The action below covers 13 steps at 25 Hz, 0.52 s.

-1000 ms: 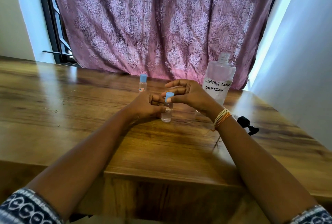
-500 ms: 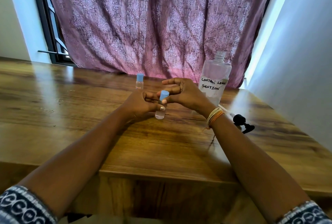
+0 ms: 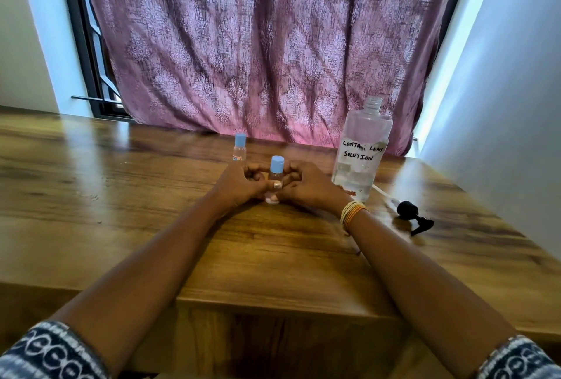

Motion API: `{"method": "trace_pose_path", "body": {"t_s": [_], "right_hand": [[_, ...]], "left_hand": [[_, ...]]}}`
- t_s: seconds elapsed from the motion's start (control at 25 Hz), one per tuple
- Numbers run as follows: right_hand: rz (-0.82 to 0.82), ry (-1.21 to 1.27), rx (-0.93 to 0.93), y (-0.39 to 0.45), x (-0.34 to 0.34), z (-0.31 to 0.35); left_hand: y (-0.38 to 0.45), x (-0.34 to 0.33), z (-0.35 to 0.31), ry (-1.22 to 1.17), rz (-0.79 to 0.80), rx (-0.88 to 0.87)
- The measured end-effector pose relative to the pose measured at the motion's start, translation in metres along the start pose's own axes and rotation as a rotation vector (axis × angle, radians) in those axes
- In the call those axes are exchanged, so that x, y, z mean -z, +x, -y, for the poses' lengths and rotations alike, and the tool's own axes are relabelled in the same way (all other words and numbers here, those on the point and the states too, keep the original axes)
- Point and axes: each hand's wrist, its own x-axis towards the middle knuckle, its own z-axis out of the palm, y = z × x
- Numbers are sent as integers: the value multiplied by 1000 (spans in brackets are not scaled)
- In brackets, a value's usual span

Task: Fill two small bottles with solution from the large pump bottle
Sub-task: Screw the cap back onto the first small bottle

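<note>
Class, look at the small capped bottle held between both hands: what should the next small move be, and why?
Probably let go and withdraw both hands. The near small bottle stands upright on the table with its blue cap on, like the far small bottle, so both seem finished.

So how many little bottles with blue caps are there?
2. One small bottle stands on the table between both hands; the other small bottle stands behind the left hand, near the curtain.

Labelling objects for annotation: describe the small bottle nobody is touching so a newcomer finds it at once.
Start at the large clear bottle hand-lettered "contact lens solution" at the wooden table's far right, then look left along the curtain. The untouched small bottle stands alone there, blue-capped. Its twin sits nearer, gripped between both hands.
</note>
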Motion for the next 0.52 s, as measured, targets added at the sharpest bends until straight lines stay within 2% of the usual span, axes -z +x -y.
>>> {"method": "trace_pose_path", "body": {"t_s": [0.08,0.16,0.28,0.52], "right_hand": [[-73,-45,24,9,-3,-3],[-115,-95,15,24,-2,-9],[-86,-156,16,46,3,-13],[-78,-111,-32,68,4,-18]], "left_hand": [[3,1,0,-17,-19,14],[8,1,4,102,-117,-12],[15,4,10,278,-239,-39],[21,15,17,212,-428,95]]}}
